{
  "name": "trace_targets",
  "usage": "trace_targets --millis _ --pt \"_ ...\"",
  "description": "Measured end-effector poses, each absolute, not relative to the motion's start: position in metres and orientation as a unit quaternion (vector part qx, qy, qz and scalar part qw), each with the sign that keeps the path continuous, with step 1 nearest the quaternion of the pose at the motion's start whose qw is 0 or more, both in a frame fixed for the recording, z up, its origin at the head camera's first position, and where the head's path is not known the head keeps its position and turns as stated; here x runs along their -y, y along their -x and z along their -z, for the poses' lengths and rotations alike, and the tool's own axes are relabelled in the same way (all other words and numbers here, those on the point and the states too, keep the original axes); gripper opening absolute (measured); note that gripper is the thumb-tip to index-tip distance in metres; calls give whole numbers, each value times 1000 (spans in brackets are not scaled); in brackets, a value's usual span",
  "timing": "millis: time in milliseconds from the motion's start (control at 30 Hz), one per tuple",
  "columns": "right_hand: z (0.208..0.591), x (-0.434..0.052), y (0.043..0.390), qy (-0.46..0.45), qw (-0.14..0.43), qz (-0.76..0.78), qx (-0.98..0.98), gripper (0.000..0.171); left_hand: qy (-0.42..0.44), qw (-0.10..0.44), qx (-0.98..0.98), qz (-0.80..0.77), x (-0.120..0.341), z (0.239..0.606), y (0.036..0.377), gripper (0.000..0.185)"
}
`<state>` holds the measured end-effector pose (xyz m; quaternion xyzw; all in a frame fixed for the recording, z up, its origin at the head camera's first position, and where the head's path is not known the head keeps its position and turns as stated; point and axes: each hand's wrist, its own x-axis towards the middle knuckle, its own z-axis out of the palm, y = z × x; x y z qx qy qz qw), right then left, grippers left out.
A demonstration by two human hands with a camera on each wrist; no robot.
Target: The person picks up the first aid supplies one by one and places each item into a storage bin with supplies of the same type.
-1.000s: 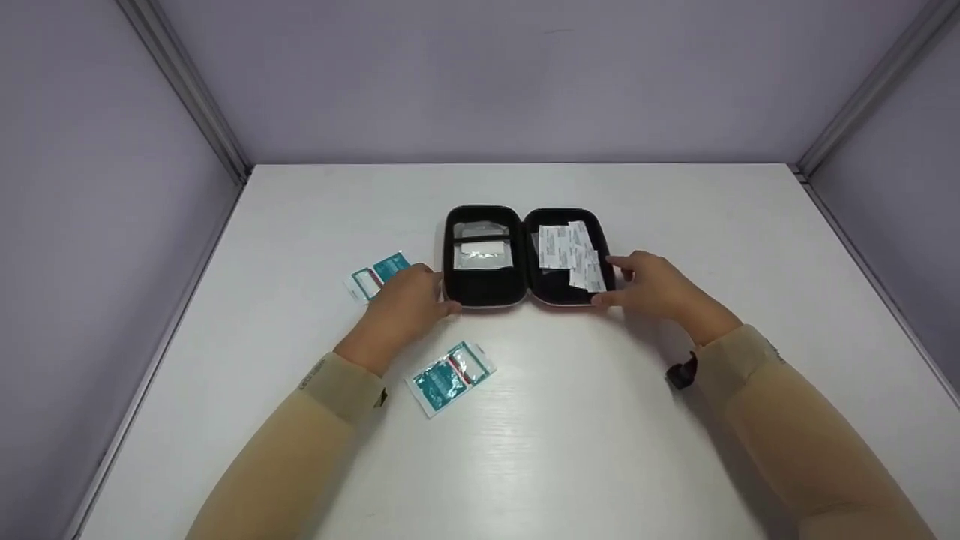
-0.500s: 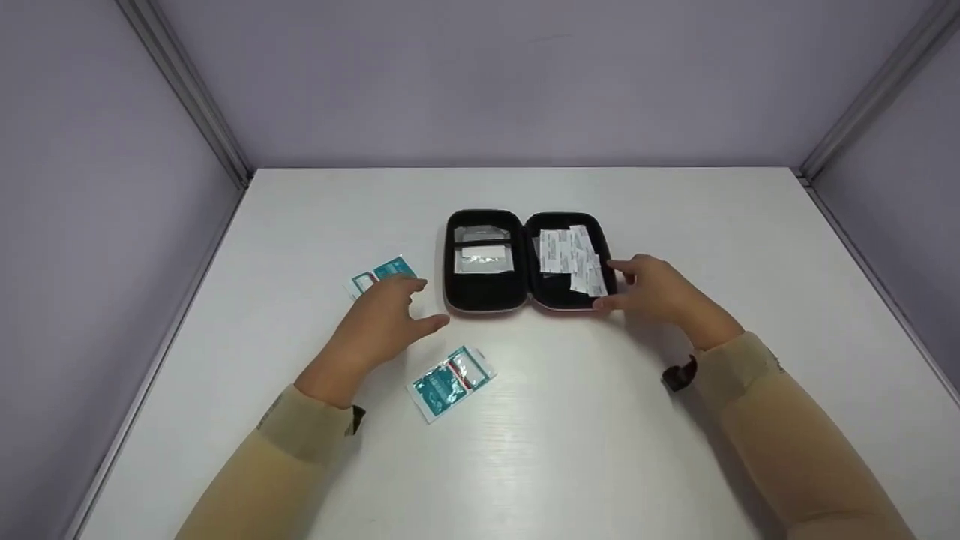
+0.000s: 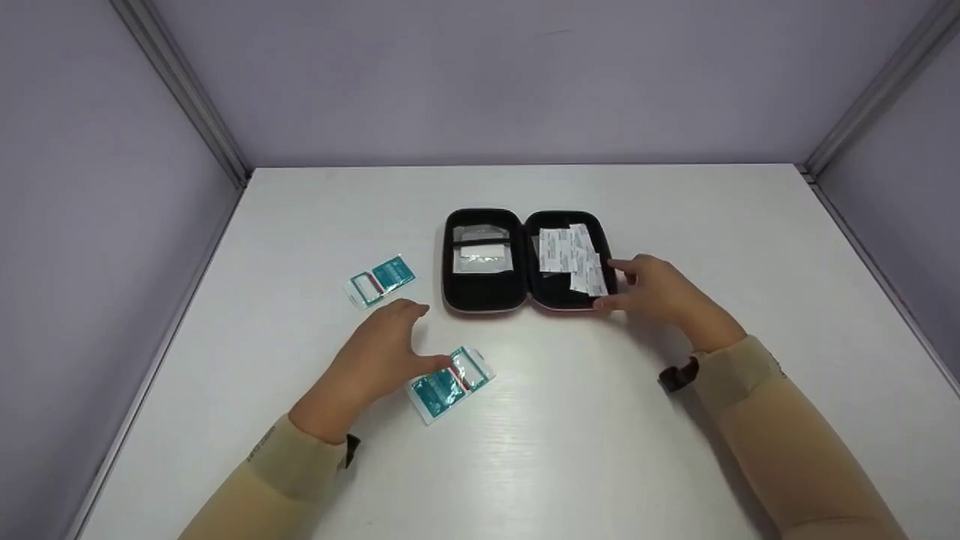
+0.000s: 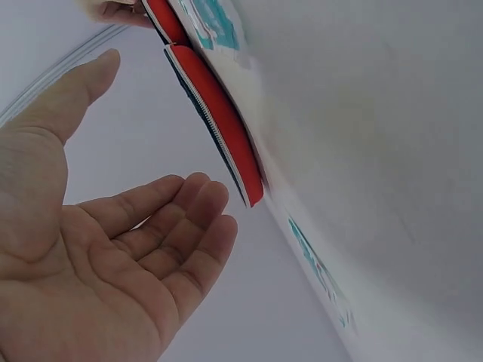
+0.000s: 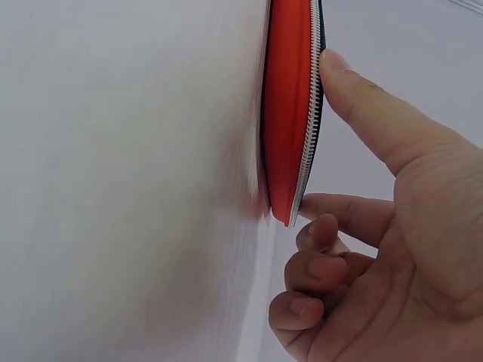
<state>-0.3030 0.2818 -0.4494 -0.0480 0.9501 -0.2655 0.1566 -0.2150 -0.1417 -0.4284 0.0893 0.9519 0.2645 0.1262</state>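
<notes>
A zip case (image 3: 486,294) lies spread flat on the table, black inside, with a red outer shell (image 5: 289,113) and a zip rim in the right wrist view. My right hand (image 3: 660,292) holds its right half at the near right corner, thumb and index finger on the rim and the other fingers curled. My left hand (image 3: 379,352) is bare, thumb and fingers spread apart. In the head view its thumb overlaps a teal and white packet (image 3: 439,391); contact cannot be told. Another such packet (image 3: 394,274) lies beyond that hand, left of the case.
Several white paper sachets (image 3: 555,250) lie in the case's right half. A clear packet (image 3: 484,261) sits under a strap in the left half. Pale panels (image 3: 480,82) wall the white table (image 3: 585,465) at the back and sides.
My left hand has left the case's left edge and come back toward me and to the left, thumb now over the nearer packet. My right hand stays on the case.
</notes>
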Motion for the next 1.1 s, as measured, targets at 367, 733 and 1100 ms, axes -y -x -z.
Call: trace_targets --millis 367,733,1100 --pt "445 -280 303 50 161 262 -950 100 -97 147 -953 -246 134 436 200 98" --pt "448 -281 302 41 172 258 -950 102 -96 165 -954 -232 131 444 192 102" --pt "451 -281 302 48 158 258 -952 101 -96 165 -950 -247 131 444 189 81"
